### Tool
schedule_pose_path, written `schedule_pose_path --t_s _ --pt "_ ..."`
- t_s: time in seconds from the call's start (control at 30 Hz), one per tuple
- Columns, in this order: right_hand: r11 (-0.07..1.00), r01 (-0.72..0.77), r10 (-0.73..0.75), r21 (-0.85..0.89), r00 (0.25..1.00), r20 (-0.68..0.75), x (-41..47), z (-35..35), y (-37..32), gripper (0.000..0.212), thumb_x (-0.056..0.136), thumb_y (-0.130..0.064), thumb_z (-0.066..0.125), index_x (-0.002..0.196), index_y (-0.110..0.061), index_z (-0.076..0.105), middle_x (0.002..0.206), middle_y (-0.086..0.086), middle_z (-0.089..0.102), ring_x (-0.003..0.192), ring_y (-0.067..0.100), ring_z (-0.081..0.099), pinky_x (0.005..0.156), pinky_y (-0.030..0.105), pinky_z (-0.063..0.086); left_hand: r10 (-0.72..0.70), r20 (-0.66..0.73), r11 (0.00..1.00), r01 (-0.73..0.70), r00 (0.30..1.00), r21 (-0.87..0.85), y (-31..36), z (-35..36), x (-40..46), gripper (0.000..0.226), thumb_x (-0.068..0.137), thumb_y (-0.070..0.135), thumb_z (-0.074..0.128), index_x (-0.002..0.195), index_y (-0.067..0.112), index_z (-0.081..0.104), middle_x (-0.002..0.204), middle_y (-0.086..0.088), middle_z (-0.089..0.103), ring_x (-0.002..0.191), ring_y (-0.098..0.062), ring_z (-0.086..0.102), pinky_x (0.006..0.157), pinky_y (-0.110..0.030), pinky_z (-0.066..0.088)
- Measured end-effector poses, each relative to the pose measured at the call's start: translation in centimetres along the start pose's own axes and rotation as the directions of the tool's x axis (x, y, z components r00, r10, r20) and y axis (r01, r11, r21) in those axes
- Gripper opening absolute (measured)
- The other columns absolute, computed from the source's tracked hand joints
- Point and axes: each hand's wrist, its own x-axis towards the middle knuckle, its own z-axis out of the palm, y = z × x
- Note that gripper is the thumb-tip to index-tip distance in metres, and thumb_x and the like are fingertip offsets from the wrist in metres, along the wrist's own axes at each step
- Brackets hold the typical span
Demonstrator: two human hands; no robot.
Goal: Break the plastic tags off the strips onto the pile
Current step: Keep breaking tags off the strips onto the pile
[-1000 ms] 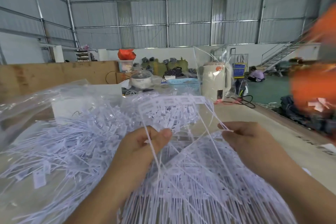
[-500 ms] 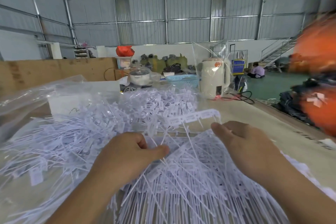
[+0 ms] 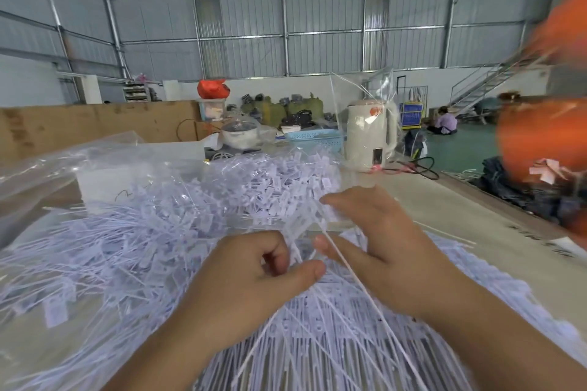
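A big pile of white plastic tags [image 3: 133, 241] covers the table in front of me. Below my hands lies a fan of unbroken strips [image 3: 317, 343]. My left hand [image 3: 251, 279] has its fingers curled and pinches thin tag stems between thumb and forefinger. My right hand [image 3: 371, 232] sits just to the right, thumb and fingers holding the strip [image 3: 300, 222] of tags between the two hands. A long white stem runs from the strip down to the lower right.
Clear plastic bags [image 3: 63, 168] lie at the left over the pile. A cream kettle [image 3: 370, 133] in plastic wrap, a blue basket [image 3: 313, 136] and a cooker stand at the table's far end. Blurred orange shapes [image 3: 543, 136] fill the right edge. A person sits far off on the floor.
Both hands have come closer together over the strip, and the strip has dropped from held up high to low over the pile.
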Motion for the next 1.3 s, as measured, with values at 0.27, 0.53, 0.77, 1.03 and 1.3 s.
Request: schedule_pose_path --t_s 0.27,0.53,0.77,1.03,1.3 --pt "0.975 0.007 -0.039 -0.222 0.989 -0.140 0.6 -3.5 -0.3 0.044 0.089 -0.054 0.052 0.112 -0.021 0.072 0.079 0.000 0.050 0.077 0.023 0.047 0.075 0.043 0.041 -0.044 -0.030 0.982 0.038 0.999 -0.184 -0.4 -0.6 0.7 0.058 0.074 0.070 0.063 0.055 0.017 0.048 0.051 0.008 0.042 0.048 -0.005 0.040 0.049 -0.012 0.032" --pt "0.858 -0.074 0.143 -0.508 0.985 0.099 0.3 -6.5 -1.7 0.059 0.079 -0.065 0.025 0.116 -0.041 0.063 0.088 -0.010 0.041 0.099 0.017 0.042 0.078 0.032 0.018 -0.125 -0.034 0.957 0.112 0.992 -0.267 -1.1 -0.7 1.0 0.031 0.064 0.039 0.081 0.060 0.024 0.053 0.051 0.007 0.036 0.046 -0.010 0.031 0.044 -0.017 0.025" --pt "0.810 -0.001 0.104 -0.586 0.984 0.142 0.7 -7.1 -2.9 0.064 0.079 -0.062 0.018 0.110 -0.034 0.067 0.083 -0.011 0.039 0.088 0.016 0.035 0.077 0.034 0.024 -0.140 -0.004 0.982 0.139 0.990 -0.124 -1.2 0.9 0.6 0.010 0.071 0.040 0.081 0.070 0.038 0.071 0.064 0.005 0.066 0.052 -0.009 0.058 0.044 -0.007 0.036" --pt "0.824 0.091 0.019 -0.559 0.982 0.189 0.9 -7.3 -3.6 0.048 0.089 -0.047 0.031 0.104 -0.025 0.071 0.084 -0.004 0.050 0.093 0.022 0.048 0.080 0.035 0.036 -0.229 -0.107 0.973 0.225 0.968 -0.043 -1.3 0.7 1.0 0.013 0.077 0.038 0.079 0.067 0.033 0.072 0.078 0.008 0.071 0.065 0.000 0.065 0.047 -0.006 0.040" --pt "0.853 0.213 -0.270 -0.477 0.961 -0.053 1.5 -8.1 -3.9 0.014 0.085 -0.013 0.059 0.082 -0.006 0.071 0.071 0.005 0.054 0.070 0.027 0.047 0.066 0.038 0.042 -0.042 -0.350 0.998 0.022 0.936 -0.062 -1.0 0.2 0.4 0.038 0.093 0.037 0.056 0.061 0.018 0.050 0.047 0.004 0.042 0.043 -0.006 0.039 0.046 -0.019 0.029"
